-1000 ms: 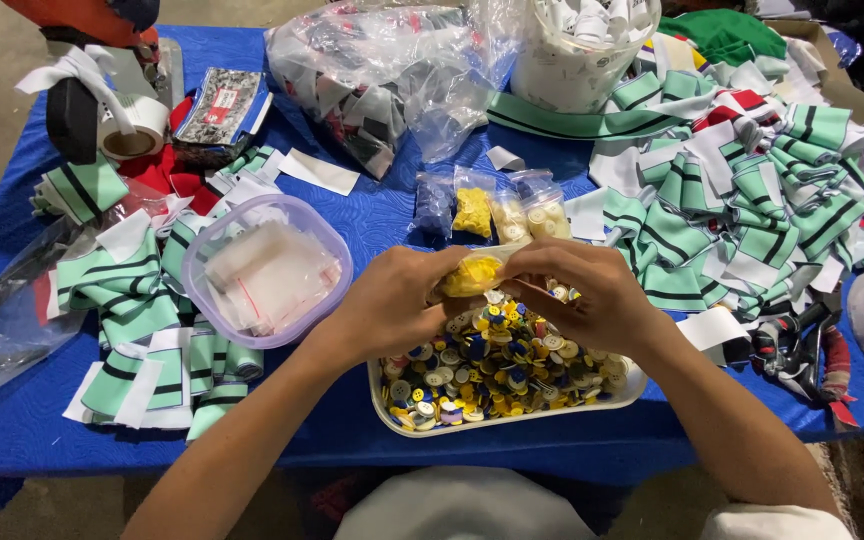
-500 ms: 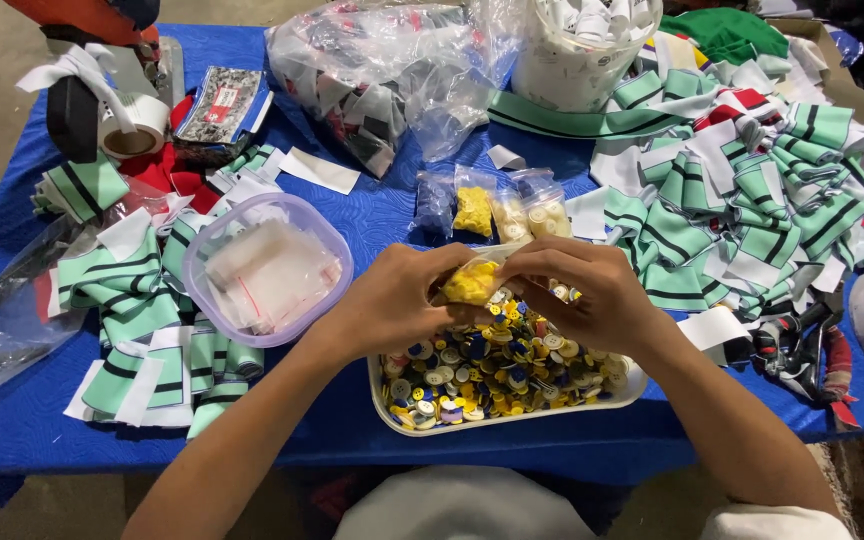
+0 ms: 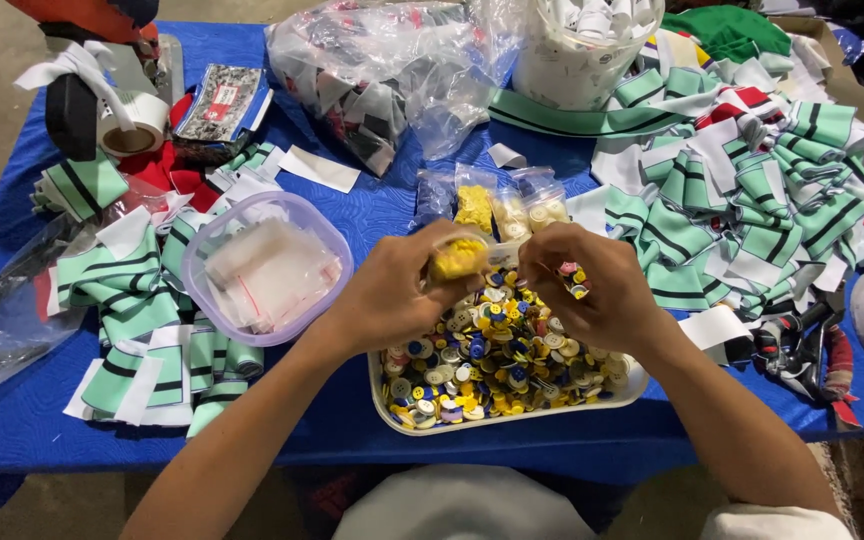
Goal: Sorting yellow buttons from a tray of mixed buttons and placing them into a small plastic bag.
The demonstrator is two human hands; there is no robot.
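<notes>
**Both hands pinched on a little bag of yellow buttons, right over the button tray**

Dead centre of the frame, both hands meet on one small clear bag of yellow buttons (image 3: 459, 257). The left hand (image 3: 392, 295) comes in from the lower left, fingers curled shut around the bag's left side, so the yellow bulge sits right at its fingertips. The right hand (image 3: 592, 290) comes in from the lower right and is closed on the bag's other end, the clear flat part; a couple of loose coloured buttons seem to be tucked in that fist too, though it's hard to tell. So the bag sits between the two hands, touching both, held just above the far edge of the tray.

Below the hands, lower centre, is a white tray (image 3: 512, 418) heaped with mixed buttons (image 3: 497, 365) in yellow, blue and white.

Just above the hands, a few more filled small bags (image 3: 507, 205) lie on the blue tablecloth (image 3: 372, 200). Left of centre is a round clear tub (image 3: 264, 268) with empty zip bags inside. Green-and-white striped fabric pieces (image 3: 742, 190) pile up at the right, with more at the left. Upper centre has a big clear plastic bag (image 3: 382, 70) of fabric bits, and a roll of tape (image 3: 132, 122) sits in the upper left.
</notes>
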